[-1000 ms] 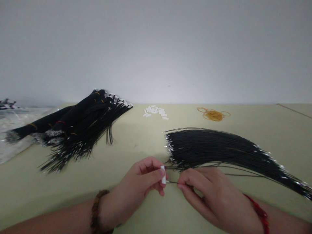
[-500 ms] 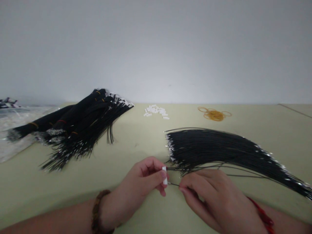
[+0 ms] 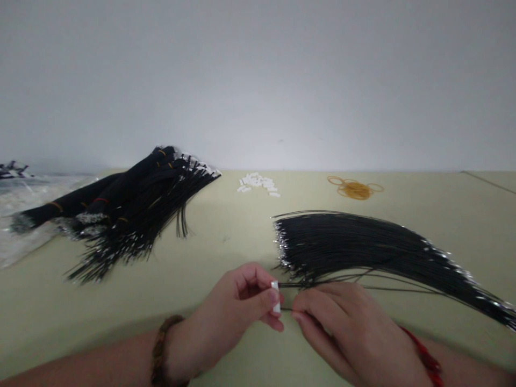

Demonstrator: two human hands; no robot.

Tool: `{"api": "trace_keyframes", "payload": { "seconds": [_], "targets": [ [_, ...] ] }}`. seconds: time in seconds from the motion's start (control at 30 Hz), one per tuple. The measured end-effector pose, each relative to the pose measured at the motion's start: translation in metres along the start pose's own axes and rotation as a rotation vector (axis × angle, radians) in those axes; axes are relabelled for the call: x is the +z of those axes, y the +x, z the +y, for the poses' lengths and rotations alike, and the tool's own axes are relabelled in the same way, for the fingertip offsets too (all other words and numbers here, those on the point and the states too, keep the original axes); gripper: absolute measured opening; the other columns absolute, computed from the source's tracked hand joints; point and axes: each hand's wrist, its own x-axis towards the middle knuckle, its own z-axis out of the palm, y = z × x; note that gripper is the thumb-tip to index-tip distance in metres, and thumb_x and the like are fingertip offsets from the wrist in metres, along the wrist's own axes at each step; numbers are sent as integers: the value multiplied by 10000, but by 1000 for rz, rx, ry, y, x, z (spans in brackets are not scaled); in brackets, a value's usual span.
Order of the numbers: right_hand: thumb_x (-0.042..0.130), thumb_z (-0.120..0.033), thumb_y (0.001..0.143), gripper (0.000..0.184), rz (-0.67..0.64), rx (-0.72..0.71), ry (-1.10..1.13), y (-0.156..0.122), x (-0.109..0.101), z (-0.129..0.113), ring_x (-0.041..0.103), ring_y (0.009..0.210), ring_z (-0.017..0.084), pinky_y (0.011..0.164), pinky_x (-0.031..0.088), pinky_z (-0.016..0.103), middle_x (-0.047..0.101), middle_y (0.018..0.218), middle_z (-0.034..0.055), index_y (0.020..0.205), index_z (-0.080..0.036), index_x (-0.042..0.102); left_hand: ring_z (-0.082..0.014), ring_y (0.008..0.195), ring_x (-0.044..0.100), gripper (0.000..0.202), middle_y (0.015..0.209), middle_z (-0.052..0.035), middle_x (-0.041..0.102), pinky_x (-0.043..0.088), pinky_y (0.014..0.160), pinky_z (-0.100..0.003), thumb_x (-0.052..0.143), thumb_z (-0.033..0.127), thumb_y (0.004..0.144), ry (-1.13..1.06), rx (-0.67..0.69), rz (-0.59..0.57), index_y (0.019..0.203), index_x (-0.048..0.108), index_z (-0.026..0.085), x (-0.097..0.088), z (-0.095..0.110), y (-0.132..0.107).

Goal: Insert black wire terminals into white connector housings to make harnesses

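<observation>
Grip's tight on both sides: left hand (image 3: 237,306) pinches a little white connector housing (image 3: 276,296), right hand (image 3: 350,336) pinches a thin black wire (image 3: 286,309) right beside it, with a big fanned-out wire bundle (image 3: 346,244) just behind on the worktop (image 3: 226,258).

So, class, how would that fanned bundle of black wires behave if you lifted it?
The thin black wires would probably droop and splay, since they already fan out in a long curve. Stray strands near the right hand suggest individual wires could slip loose.
</observation>
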Motion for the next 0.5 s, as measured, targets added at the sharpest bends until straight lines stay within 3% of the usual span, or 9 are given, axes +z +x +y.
{"api": "trace_keyframes", "payload": {
  "seconds": [0.17, 0.3, 0.5],
  "targets": [
    [403, -205, 906, 205, 108, 2, -82, 14, -10, 27, 434, 865, 81, 822, 321, 222, 518, 892, 48, 887, -109, 584, -93, 549, 519, 198, 586, 22, 567, 504, 548, -245, 674, 263, 719, 28, 37, 38, 690, 528, 132, 0, -3, 2],
    [501, -173, 868, 126, 20, 54, -161, 19, -6, 56, 426, 919, 96, 838, 304, 237, 523, 882, 29, 839, -136, 618, -96, 534, 515, 201, 582, 21, 564, 494, 534, -245, 679, 271, 712, 50, 33, 47, 694, 528, 139, 0, -2, 3],
    [473, -165, 881, 154, 48, 25, -167, 14, -1, 60, 408, 1002, 121, 888, 307, 275, 519, 917, 40, 821, -119, 607, -101, 531, 529, 199, 590, 14, 573, 486, 538, -248, 681, 264, 707, 49, 23, 55, 681, 526, 143, -1, -1, 4]
  ]
}}
